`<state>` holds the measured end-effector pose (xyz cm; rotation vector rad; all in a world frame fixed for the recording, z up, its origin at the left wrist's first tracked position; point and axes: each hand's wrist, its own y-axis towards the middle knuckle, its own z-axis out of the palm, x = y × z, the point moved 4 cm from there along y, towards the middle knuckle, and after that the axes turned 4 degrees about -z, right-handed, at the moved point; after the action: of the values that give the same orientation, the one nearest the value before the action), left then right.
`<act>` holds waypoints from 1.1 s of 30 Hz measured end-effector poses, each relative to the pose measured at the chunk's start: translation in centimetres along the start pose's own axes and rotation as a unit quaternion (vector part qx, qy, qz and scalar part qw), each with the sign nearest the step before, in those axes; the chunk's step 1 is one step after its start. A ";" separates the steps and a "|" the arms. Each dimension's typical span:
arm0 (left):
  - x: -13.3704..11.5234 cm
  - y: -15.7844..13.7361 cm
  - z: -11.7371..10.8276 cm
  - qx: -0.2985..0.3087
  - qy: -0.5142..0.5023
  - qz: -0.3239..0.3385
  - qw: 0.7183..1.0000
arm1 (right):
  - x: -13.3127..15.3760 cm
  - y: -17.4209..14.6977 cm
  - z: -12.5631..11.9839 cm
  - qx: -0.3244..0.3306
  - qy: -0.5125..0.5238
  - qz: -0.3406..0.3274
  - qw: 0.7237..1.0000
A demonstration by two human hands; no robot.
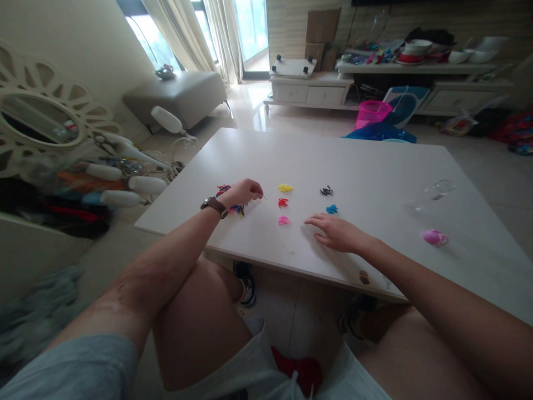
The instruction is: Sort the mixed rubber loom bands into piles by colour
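Observation:
My left hand [249, 190], with a watch on its wrist, is closed in a pinch beside a mixed-colour pile [238, 210] of small thin pieces, partly hidden by the wrist. A thin tip shows at its fingertips, too small to name. To its right lie small heaps sorted by colour: yellow [285, 188], red [283, 203] and pink [283, 220]. Farther right are a black heap [326, 191] and a blue heap [332, 209]. My right hand [337, 230] rests low over the table near the blue heap, fingers stretched out, holding nothing.
On the right of the white table [375, 166] lie a clear bottle [431, 197] and a pink-purple object [435, 238]. A small brown-yellow figure [364, 277] sits near the front edge. A lamp with white shades [166, 119] stands left; a pink basket [372, 114] is beyond the table.

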<state>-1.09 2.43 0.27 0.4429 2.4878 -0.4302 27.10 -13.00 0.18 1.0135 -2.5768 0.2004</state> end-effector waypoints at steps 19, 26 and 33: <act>-8.6 -0.9 7.0 0.105 -0.079 0.199 0.971 | 0.4 -0.1 0.4 -0.003 0.013 -0.016 1.000; -8.3 -0.7 7.3 0.109 -0.073 0.188 0.973 | 0.5 0.1 0.6 -0.004 0.007 -0.028 1.000; -8.6 -0.9 7.3 0.115 -0.068 0.177 0.975 | 0.5 0.1 0.7 0.002 0.001 -0.025 1.000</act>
<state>8.79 -3.08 -0.20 0.9007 2.1745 -0.5819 26.50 -13.48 -0.23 1.0773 -2.5459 0.1925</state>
